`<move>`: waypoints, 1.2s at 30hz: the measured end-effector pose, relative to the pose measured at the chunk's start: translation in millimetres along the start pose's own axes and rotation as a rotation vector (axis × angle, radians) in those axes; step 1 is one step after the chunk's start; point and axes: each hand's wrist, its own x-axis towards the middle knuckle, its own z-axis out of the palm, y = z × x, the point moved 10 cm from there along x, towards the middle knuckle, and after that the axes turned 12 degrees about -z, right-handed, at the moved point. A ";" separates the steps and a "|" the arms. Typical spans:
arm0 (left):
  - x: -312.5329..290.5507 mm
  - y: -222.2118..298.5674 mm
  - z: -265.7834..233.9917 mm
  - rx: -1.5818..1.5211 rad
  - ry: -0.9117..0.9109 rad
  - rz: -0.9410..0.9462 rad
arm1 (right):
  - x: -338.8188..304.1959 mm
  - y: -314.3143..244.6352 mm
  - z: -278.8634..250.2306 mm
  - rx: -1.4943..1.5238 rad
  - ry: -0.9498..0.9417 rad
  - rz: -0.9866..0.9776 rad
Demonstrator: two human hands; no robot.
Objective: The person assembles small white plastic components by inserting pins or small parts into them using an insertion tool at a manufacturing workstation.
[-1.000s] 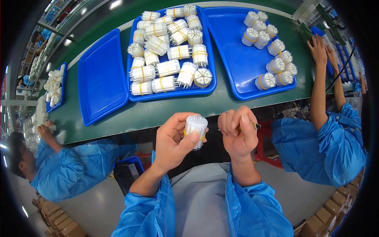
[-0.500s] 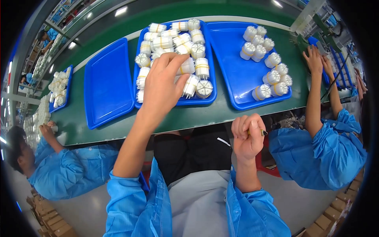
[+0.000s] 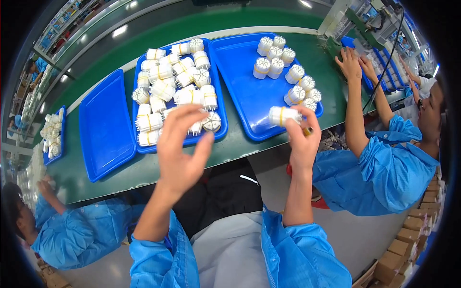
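My left hand (image 3: pixel 178 153) hovers over the near edge of a blue tray (image 3: pixel 222 136), fingers apart and bent, with nothing visible in it. Several white cylindrical parts (image 3: pixel 161 72) with yellow bands and pins crowd that tray, some lying, some upright. At the near side of the right-hand blue tray (image 3: pixel 240 96), my right hand (image 3: pixel 303 146) has thumb and fingertips round the end of a tilted white cylindrical part (image 3: pixel 283 116). The same hand keeps a small dark-tipped, yellowish tool (image 3: pixel 308 130) against its palm. Upright white parts (image 3: pixel 275 67) stand along this tray's right side.
A bare blue tray (image 3: pixel 108 125) lies to the left on the green table (image 3: pixel 230 156). Farther left stands a smaller loaded tray (image 3: pixel 54 134) beside a co-worker (image 3: pixel 81 230). Another co-worker's arms (image 3: pixel 355 86) reach over trays at the right.
My left hand has drawn back from the parts toward me. My right hand has risen from below the table edge to the right-hand tray and taken hold of a white part. The view has shifted.
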 end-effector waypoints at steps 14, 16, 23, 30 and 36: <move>-72.6 -56.9 60.6 -1.148 -0.245 -0.689 | -115.2 -2.1 127.7 0.609 -0.477 0.433; -73.4 -57.7 59.4 -1.167 -0.254 -0.722 | -116.5 -0.3 128.6 0.576 -0.506 0.434; -71.5 -62.2 51.9 -1.013 -0.276 -0.723 | -115.0 15.0 122.0 0.508 -0.494 0.412; -82.3 -62.5 61.2 -1.078 -0.375 -0.898 | -80.9 -16.9 85.8 0.860 -0.113 -0.005; -98.7 -47.4 71.5 -1.035 -0.539 -0.989 | -52.5 -74.4 82.1 1.198 -0.170 -0.084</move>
